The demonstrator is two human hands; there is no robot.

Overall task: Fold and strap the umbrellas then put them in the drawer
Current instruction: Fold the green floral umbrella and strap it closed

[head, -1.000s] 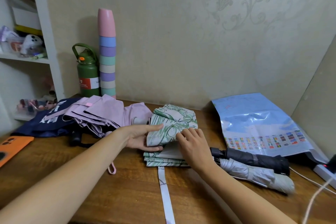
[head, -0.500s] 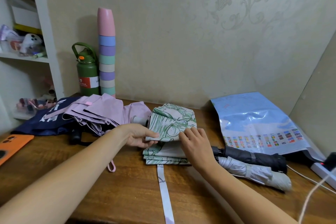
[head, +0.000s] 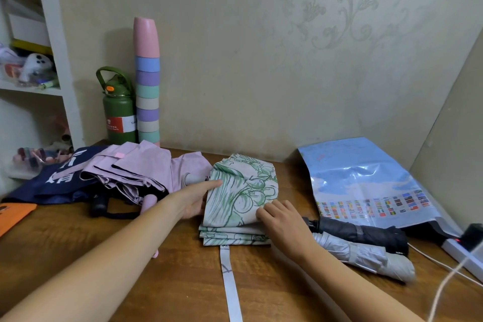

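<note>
Folding a green-print umbrella (head: 241, 196) at mid-desk, a person works w/ both bare hands in the head view: left hand (head: 194, 200) lies along the canopy's left side, fingers nearly straight, thumb on top of the fabric edge; right hand (head: 281, 219) rests on the canopy's near-right part, fingers curled, tips pressing the cloth, though whether they pinch it can't be told. Its white strap (head: 231, 282) trails loose toward the desk's (head: 162, 282) near edge. A pink umbrella (head: 141, 172), unfolded, lies just left of the green one, overlapping a navy umbrella (head: 52, 183) near the left edge. Right of the hands, a black umbrella (head: 360, 232) and a silver-grey umbrella (head: 366, 256), both rolled, lie side by side, touching. Behind them, a blue plastic bag (head: 366, 180) sits toward the right back corner. At the back edge, left, a green flask (head: 119, 112) stands beside a stack of pastel cups (head: 147, 81). Power strip (head: 465, 251) at the right edge.
</note>
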